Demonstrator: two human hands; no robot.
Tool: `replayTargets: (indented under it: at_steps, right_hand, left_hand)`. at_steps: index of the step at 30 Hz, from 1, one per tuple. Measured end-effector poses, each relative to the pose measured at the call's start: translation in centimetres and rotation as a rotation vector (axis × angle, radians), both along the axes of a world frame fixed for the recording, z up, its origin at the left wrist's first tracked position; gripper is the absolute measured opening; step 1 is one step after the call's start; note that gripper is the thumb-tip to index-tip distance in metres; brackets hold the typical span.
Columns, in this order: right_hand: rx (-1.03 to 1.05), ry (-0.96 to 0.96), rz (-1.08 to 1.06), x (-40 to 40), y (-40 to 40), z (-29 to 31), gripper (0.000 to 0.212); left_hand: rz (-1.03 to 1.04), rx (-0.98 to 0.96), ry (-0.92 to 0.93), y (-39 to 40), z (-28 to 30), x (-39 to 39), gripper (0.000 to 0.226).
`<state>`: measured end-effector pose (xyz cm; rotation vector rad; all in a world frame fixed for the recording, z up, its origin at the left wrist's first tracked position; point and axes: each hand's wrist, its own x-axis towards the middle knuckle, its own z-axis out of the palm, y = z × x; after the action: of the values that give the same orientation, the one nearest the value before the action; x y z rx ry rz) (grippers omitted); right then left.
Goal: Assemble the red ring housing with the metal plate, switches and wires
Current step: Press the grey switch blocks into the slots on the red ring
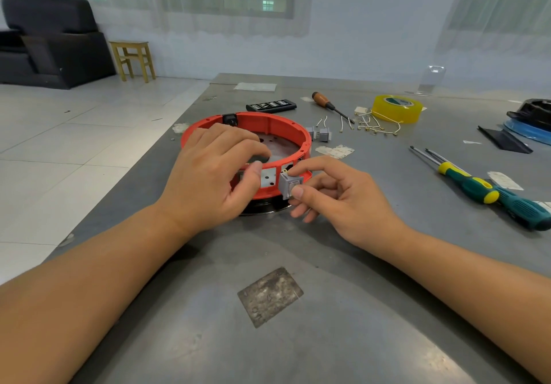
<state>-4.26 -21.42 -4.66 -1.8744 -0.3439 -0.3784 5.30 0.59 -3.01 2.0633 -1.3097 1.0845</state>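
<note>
Grey metal table, tiled floor

No legible text, labels or numbers anywhere.

The left hand grips the near rim of the red ring housing toward the surface's left edge. The right hand pinches a grey switch against the housing's near wall. Two more switches, loose wires, yellow tape and screwdrivers lie further right.
</note>
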Motion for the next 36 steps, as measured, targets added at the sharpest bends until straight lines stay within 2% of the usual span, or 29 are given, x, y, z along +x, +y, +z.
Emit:
replayTargets:
  at_steps: [10,17,36]
  right_hand:
    - [0.01,0.04,0.029,0.6,2.6,0.0,0.021]
    - [-0.055,-0.032,-0.034,0.8,2.8,0.2,0.021]
    - [-0.161,-0.068,-0.086,1.6,2.7,0.4,0.021]
  left_hand:
    - [0.068,0.145,0.203,0.0,0.2,-0.1,0.037]
    - [0.057,0.173,0.21,0.6,0.3,0.5,0.028]
    - [0.037,0.147,0.217,0.2,0.0,0.3,0.037]
